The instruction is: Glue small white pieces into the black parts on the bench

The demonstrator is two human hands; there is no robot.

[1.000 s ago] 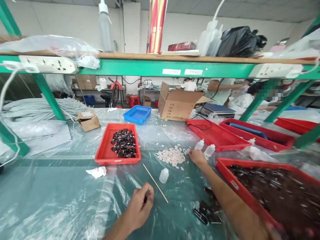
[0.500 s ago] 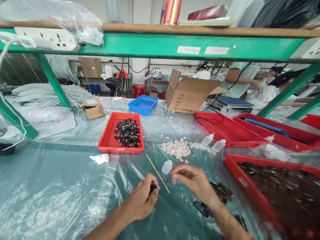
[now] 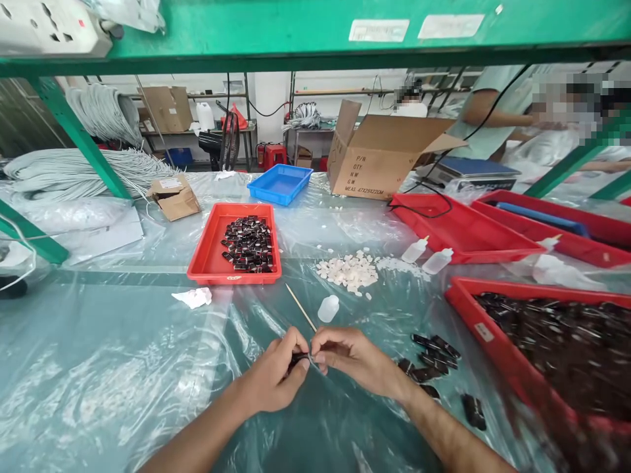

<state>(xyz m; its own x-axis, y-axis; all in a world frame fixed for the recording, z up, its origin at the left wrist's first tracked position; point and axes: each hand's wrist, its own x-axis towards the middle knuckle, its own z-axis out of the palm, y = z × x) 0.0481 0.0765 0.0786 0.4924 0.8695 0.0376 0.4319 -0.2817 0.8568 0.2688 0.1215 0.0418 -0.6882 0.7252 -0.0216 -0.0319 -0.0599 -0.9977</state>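
Observation:
My left hand [image 3: 277,371] pinches a small black part [image 3: 297,359] over the plastic-covered table. My right hand [image 3: 349,358] meets it from the right, its fingers pinched on a tiny pale piece pressed to that part. A thin wooden stick [image 3: 300,307] lies just beyond my hands, with a small white bottle [image 3: 328,308] next to it. A heap of small white pieces [image 3: 349,270] sits further back. Several loose black parts [image 3: 434,358] lie to the right of my right hand.
A red tray [image 3: 207,266] with several black parts stands at centre left, a blue tray [image 3: 280,184] behind it. A big red bin [image 3: 480,322] of dark parts fills the right. Two dropper bottles [image 3: 425,255], a cardboard box [image 3: 379,161], crumpled tissue [image 3: 193,297]. Other people work beyond.
My right hand came back from the white heap and joined my left hand at the black part. The camera tipped downward.

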